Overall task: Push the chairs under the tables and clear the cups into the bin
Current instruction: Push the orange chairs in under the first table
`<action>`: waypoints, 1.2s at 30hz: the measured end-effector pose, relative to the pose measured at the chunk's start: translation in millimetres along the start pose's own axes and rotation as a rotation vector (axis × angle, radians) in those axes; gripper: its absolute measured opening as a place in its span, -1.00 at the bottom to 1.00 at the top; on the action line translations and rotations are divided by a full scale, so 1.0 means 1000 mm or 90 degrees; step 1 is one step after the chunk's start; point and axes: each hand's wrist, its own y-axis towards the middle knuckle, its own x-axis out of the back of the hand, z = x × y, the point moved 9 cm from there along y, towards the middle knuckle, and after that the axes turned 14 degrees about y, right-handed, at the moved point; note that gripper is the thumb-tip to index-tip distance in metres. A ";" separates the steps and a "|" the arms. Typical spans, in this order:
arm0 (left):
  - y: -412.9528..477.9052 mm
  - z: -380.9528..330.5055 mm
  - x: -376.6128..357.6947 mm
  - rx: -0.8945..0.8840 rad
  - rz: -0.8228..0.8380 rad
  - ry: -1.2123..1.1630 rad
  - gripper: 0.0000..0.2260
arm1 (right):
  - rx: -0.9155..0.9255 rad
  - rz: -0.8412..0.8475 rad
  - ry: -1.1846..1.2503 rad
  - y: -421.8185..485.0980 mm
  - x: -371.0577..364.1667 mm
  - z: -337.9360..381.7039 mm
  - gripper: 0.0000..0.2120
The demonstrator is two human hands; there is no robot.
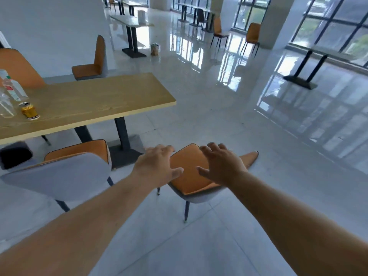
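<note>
- An orange chair (189,174) stands on the floor just off the near right corner of the wooden counter (95,102), not tucked under it; its backrest points right and its seat faces the counter's end.
- The left hand (157,166) hovers over the seat's left edge, fingers (165,149) spread and slightly curled, holding nothing.
- The right hand (221,164) hovers over the seat, fingers spread, also empty; contact with the chair cannot be told.
- A second chair (65,172), grey back nearest, sits partly under the counter at left.
- A gold can (29,111) and clear cups (6,105) stand at the counter's far left.
- Glossy pale floor tiles (239,120) reflect large windows (328,26); more chairs stand far off.
</note>
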 end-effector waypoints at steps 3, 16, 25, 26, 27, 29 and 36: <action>0.021 -0.074 -0.017 -0.008 0.006 0.012 -0.31 | -0.010 -0.005 -0.017 -0.027 0.010 -0.072 -0.27; 0.074 -0.276 -0.138 0.139 0.213 -0.035 -0.32 | 0.060 0.115 0.082 -0.056 -0.017 -0.323 -0.26; 0.146 -0.300 -0.166 0.173 0.173 -0.032 -0.27 | 0.186 0.138 0.048 -0.005 -0.034 -0.356 -0.21; 0.152 -0.307 -0.176 0.171 0.189 -0.022 -0.26 | 0.197 0.156 0.041 0.004 -0.043 -0.362 -0.20; 0.156 -0.312 -0.187 0.172 0.209 -0.012 -0.26 | 0.206 0.181 0.036 0.013 -0.055 -0.367 -0.20; 0.160 -0.317 -0.210 0.188 0.268 -0.002 -0.26 | 0.225 0.243 0.026 0.030 -0.082 -0.380 -0.21; 0.169 -0.303 -0.249 0.291 0.379 -0.009 -0.50 | 0.295 0.349 0.046 0.073 -0.148 -0.405 -0.70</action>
